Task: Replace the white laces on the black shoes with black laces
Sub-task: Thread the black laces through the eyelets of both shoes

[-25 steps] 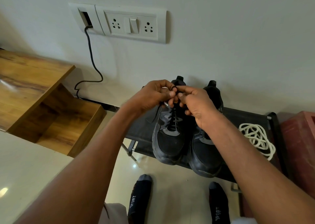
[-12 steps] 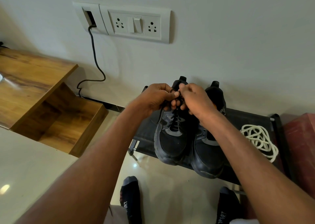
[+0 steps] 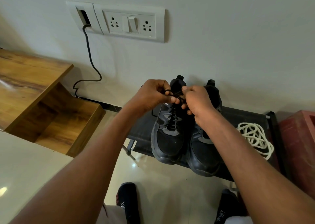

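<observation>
A: Where are the hands?

B: Both are raised over the top of the left shoe (image 3: 167, 135). The left hand (image 3: 151, 96) has its fingers curled and pinches a small loop of the black lace (image 3: 176, 95). The right hand (image 3: 197, 101) is just beside it, fingers curled too, pinching the other part of that lace. A short stretch of lace runs between the two hands, and the fingertips nearly meet.

A: And the lace below the hands?

B: It runs down from the fingers through the eyelets of the left shoe, crossing back and forth toward the toe. A loose strand shows under the left wrist, beside the shoe.

A: The other shoe?

B: The right shoe (image 3: 204, 155) stands touching the left shoe, under the right forearm. The arm covers its lacing, so I cannot tell what lace it carries.

A: What are the shoes standing on?

B: A dark fabric rack (image 3: 245, 116), with the toes hanging over the near edge.

A: The white laces?

B: The white laces (image 3: 255, 138) lie in a loose tangle on the rack, off to the outer side of the right forearm, apart from the shoes.

A: Anything else near the hands?

B: Beyond them, on the wall, a white socket panel (image 3: 129, 23) with a dark cable (image 3: 90, 56) hanging down from it. Out past the left arm is a wooden stepped unit (image 3: 42, 104). Below the arms, two feet in black socks (image 3: 127, 205) stand on the pale floor.
</observation>
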`<state>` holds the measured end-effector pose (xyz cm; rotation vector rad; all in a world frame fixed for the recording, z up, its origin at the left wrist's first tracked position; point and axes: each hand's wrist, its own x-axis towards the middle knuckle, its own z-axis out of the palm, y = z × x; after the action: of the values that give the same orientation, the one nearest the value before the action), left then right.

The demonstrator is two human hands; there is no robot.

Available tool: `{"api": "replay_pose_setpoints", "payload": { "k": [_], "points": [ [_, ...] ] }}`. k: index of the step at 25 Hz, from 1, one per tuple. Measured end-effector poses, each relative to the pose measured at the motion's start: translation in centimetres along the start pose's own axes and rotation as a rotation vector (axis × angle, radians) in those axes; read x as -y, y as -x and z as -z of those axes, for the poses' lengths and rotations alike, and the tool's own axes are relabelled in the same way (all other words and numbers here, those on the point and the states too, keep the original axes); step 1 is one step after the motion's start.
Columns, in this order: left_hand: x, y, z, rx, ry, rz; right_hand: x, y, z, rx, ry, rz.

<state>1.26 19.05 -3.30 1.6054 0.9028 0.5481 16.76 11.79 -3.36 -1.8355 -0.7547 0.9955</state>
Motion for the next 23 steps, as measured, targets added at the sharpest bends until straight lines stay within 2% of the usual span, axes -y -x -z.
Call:
{"api": "replay_pose_setpoints", "payload": {
  "k": [4, 6, 8, 10, 11, 13, 16, 17, 20, 23],
  "points": [
    [0.4, -0.3, -1.0, -0.218, -0.263, -0.277, -0.1, -0.4, 0.0, 0.025, -0.025, 0.002],
    [0.6, -0.3, -1.3, -0.222, -0.259, -0.358, -0.1, -0.5, 0.1, 0.043, -0.028, 0.003],
    [0.7, -0.4, -1.4, -0.187, -0.212, -0.359, 0.0, -0.4, 0.3, 0.057, -0.046, 0.001],
    [0.2, -0.3, -1.6, -0.181, -0.204, -0.27, 0.0, -0.3, 0.3, 0.065, 0.009, 0.028],
    [-0.2, -0.2, -1.5, -0.179, -0.16, -0.172, 0.0, -0.1, 0.2, 0.069, 0.039, 0.048],
    [-0.7, -0.2, -1.2, -0.171, 0.039, 0.101, 0.2, 0.2, 0.6, 0.114, 0.062, 0.085],
    [-0.7, -0.3, -0.4, -0.104, 0.329, 0.521, -0.1, 0.7, 1.4, 0.272, 0.156, 0.199],
    [-0.7, -0.5, -0.3, -0.076, 0.382, 0.582, -0.4, 0.7, 1.5, 0.27, 0.217, 0.265],
    [-0.5, -0.7, -0.5, -0.044, 0.406, 0.613, -1.2, 0.8, 1.1, 0.031, 0.366, 0.448],
    [-0.7, -0.5, -0.5, -0.051, 0.401, 0.589, -1.1, 1.2, 1.0, -0.087, 0.391, 0.477]
  ]
}}
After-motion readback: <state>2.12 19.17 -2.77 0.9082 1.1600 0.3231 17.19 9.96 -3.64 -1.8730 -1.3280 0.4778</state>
